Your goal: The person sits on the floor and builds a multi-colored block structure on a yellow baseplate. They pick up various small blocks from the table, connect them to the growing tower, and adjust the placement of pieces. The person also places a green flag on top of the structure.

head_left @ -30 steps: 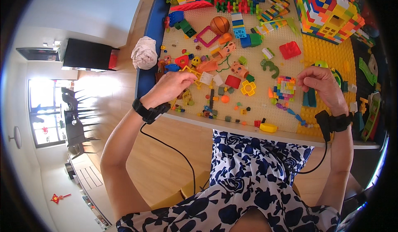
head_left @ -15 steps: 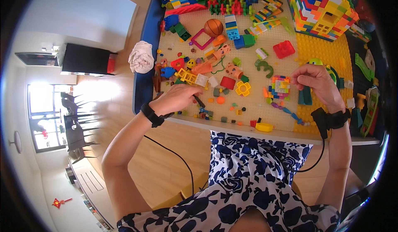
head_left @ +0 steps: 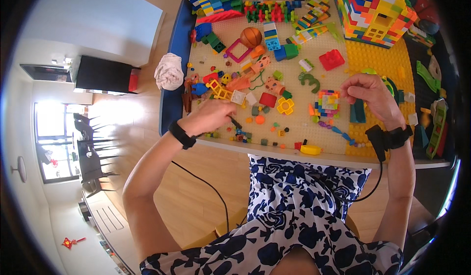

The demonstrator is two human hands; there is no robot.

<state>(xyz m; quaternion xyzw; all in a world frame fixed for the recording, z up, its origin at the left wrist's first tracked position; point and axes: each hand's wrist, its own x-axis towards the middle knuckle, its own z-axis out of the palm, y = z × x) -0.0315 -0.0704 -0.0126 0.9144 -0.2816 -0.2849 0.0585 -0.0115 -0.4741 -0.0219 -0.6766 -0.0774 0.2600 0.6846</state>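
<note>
My left hand (head_left: 211, 117) hovers low over the near left of the play table, its fingers curled together and pointing down. A short dark stick-like piece (head_left: 236, 123) lies at its fingertips; whether they grip it is hidden. A yellow ladder-like piece (head_left: 220, 91) and a white block (head_left: 238, 97) sit just beyond those fingers. On the right, my right hand (head_left: 373, 97) has its fingers bent in toward the thumb, and anything between them is too small to make out. Beside it is a small multicoloured brick build (head_left: 327, 103). A dark teal block (head_left: 357, 112) lies beneath the hand.
A tall brick house (head_left: 378, 17) stands at the far right on a yellow baseplate (head_left: 365, 56). Across the middle lie a toy basketball (head_left: 250, 37), a red block (head_left: 332, 59) and a green curved piece (head_left: 310, 80). A white cloth (head_left: 169, 71) rests on the table's blue left edge.
My right hand has shifted slightly left and down toward the multicoloured build. The left hand stays near the dark piece with little movement. The whole view has tilted a little.
</note>
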